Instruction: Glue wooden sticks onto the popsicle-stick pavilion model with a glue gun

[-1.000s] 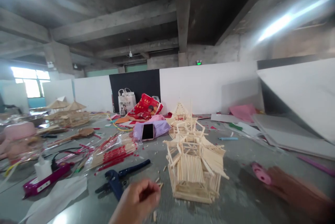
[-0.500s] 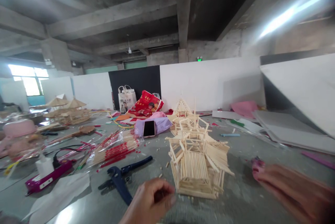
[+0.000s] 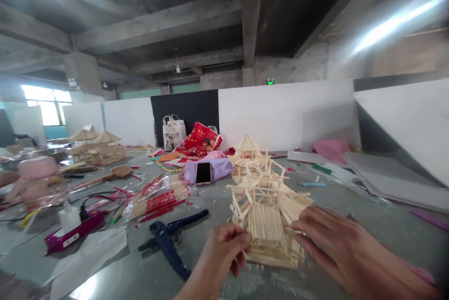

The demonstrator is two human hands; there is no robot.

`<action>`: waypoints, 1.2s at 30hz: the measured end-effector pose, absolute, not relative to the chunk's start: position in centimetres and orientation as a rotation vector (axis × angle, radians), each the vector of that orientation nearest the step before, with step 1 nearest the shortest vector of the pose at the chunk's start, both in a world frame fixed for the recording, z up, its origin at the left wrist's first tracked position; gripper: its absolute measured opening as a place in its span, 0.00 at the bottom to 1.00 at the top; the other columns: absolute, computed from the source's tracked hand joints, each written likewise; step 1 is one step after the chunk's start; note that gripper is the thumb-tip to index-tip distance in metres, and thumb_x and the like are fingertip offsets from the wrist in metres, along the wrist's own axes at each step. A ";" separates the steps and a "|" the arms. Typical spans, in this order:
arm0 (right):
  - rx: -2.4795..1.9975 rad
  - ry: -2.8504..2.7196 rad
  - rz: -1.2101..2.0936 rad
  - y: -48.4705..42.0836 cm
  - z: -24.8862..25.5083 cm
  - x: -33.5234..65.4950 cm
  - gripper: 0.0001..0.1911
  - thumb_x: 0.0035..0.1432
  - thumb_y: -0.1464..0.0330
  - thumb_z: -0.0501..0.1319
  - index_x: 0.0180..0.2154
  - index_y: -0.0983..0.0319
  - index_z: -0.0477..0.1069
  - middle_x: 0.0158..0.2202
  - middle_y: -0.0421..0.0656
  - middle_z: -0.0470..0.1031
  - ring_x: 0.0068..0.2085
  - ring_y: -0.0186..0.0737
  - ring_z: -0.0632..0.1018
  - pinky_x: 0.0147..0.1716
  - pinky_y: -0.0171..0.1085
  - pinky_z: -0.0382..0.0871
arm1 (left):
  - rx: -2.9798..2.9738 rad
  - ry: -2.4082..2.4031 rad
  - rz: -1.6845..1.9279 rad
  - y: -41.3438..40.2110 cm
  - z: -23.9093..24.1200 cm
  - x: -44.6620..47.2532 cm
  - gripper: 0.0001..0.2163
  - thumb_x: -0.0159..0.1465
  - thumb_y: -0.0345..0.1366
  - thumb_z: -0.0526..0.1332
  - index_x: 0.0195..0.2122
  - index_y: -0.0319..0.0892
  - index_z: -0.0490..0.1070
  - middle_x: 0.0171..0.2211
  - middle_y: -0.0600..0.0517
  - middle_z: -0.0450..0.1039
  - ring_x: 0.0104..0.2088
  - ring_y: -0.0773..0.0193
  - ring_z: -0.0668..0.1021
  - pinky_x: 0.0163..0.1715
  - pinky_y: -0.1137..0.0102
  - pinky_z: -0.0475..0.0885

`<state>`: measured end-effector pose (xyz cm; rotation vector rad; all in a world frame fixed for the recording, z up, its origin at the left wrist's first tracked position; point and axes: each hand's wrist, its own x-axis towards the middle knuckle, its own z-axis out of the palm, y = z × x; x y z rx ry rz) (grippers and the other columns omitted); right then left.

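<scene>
Your left hand [image 3: 224,252] and your right hand [image 3: 338,248] stand apart, one on each side of a pale wooden stick pavilion model [image 3: 264,227], which sits on a grey work surface [image 3: 213,211] in front of you. Your left fingers [image 3: 242,239] pinch the model's lower left side; your right fingers [image 3: 305,227] lie against its slatted right roof panel, though you cannot tell whether they grip it. Just behind the model, and touching it or nearly so, stands a smaller peaked stick pavilion [image 3: 247,146]. Nearest your left hand lie blue-handled pliers [image 3: 164,241]. Further left are red-banded stick bundles in clear plastic [image 3: 157,202], a white glue bottle [image 3: 69,218], a magenta power strip [image 3: 73,233], a crumpled white tissue [image 3: 87,260] and a pink lidded plastic jar [image 3: 38,167]. Beyond the model, a black smartphone [image 3: 203,173] rests on a lilac cloth [image 3: 213,169], before a red printed bag [image 3: 198,141] and a white tote bag [image 3: 173,132]. Loose stick fragments are scattered around the model's base
</scene>
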<state>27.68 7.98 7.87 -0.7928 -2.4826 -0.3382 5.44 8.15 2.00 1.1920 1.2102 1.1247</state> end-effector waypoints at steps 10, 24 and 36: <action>-0.844 -2.459 -0.298 7.8 7.6 27.9 0.13 0.64 0.69 0.43 0.32 0.61 0.64 0.34 0.43 0.65 0.34 0.40 0.70 0.30 0.40 0.66 | 1.293 1.323 1.039 8.4 3.5 5.4 0.09 0.49 0.40 0.59 0.23 0.38 0.66 0.17 0.56 0.66 0.13 0.75 0.64 0.09 0.79 0.54; -0.816 -2.404 -0.263 7.5 7.5 27.7 0.13 0.64 0.69 0.43 0.33 0.60 0.65 0.35 0.42 0.66 0.36 0.42 0.70 0.29 0.40 0.65 | 1.382 1.365 0.970 8.4 4.3 5.0 0.09 0.50 0.40 0.59 0.25 0.37 0.67 0.17 0.56 0.66 0.13 0.75 0.64 0.09 0.80 0.54; -0.787 -2.372 -0.324 6.6 8.1 27.8 0.13 0.63 0.69 0.44 0.32 0.59 0.64 0.38 0.43 0.68 0.38 0.43 0.71 0.29 0.39 0.67 | 1.384 1.368 0.963 8.2 4.9 5.4 0.09 0.51 0.38 0.55 0.21 0.37 0.68 0.18 0.54 0.67 0.14 0.75 0.64 0.08 0.81 0.53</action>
